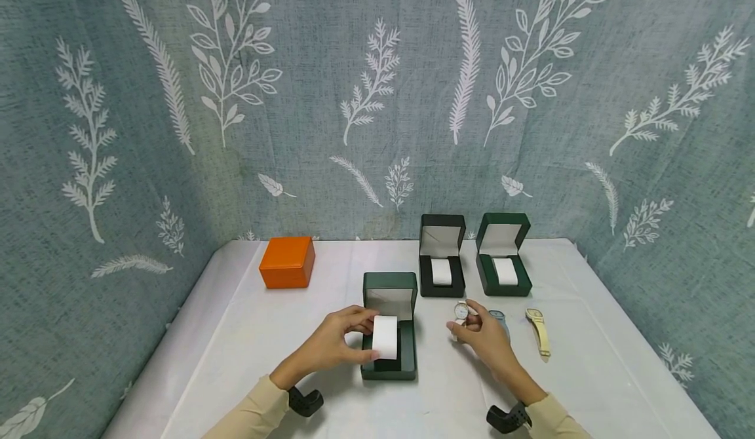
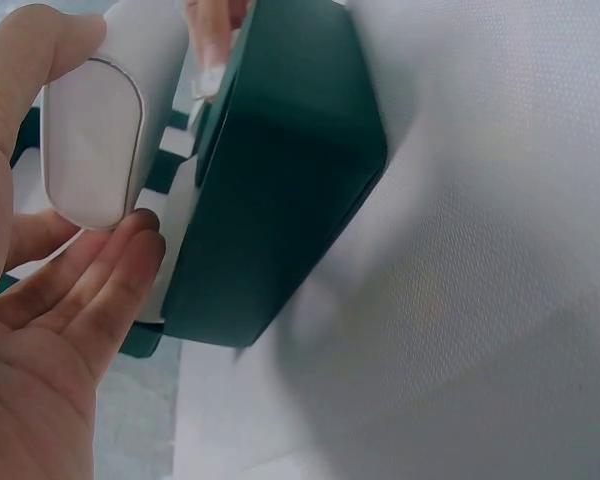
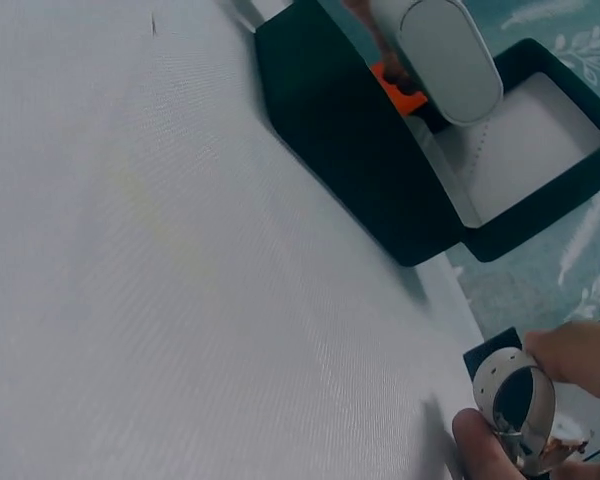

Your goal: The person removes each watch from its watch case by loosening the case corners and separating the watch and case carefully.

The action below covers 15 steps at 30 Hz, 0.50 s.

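Observation:
My left hand (image 1: 333, 339) pinches a white watch cushion (image 1: 385, 338) between thumb and fingertips. In the left wrist view the cushion (image 2: 92, 145) is raised out of the open dark green watch box (image 2: 280, 170), its flat end facing the camera. The box (image 1: 407, 360) stands in front of me with its lid up. To its right, my right hand (image 1: 486, 342) grips a white-strapped wristwatch (image 1: 461, 311) with a round pale dial. Seen from the right wrist, the watch's strap (image 3: 487, 385) curves into a loop between thumb and fingers, off the cloth.
A blue watch (image 1: 499, 318), partly behind the right hand, and a yellow watch (image 1: 538, 331) lie to the right. Behind stand an open black watch box (image 1: 442, 291) and a green one (image 1: 507, 290), each with a white cushion. A closed orange box (image 1: 287, 262) sits back left.

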Motion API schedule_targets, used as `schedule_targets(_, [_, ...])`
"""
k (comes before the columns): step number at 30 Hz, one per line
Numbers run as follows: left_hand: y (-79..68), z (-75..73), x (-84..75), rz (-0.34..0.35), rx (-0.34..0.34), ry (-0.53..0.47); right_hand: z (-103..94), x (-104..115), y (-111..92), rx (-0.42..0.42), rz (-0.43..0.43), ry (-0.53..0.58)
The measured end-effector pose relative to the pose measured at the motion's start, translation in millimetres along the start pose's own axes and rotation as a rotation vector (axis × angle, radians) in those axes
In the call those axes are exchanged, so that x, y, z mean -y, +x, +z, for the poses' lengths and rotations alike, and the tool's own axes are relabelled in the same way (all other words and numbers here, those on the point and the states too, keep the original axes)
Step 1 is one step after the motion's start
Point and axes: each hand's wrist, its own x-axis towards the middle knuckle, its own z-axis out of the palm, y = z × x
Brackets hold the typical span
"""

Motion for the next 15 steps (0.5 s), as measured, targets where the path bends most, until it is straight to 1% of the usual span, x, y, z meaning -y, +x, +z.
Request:
schedule_targets(3, [-0.9, -1.1, -0.5, 0.005, -0.001, -0.004, 1.7, 0.6, 0.8, -0.019, -0.007, -0.023])
schedule_targets(8, [-1.9, -2.4, -0.5, 0.013, -0.004, 0.001, 4.3, 2.9, 0.2, -0.053, -0.024, -0.101])
schedule_targets(10, [-2.2, -2.5, -0.6, 0.011, -0.005, -0.002, 5.4, 4.6, -0.1, -0.061, -0.018, -0.107])
schedule_targets(15, [-3.2, -2.9, -2.0, 0.002, -0.006, -0.013, 7.3, 6.5, 0.5, -0.072, 0.003, -0.072])
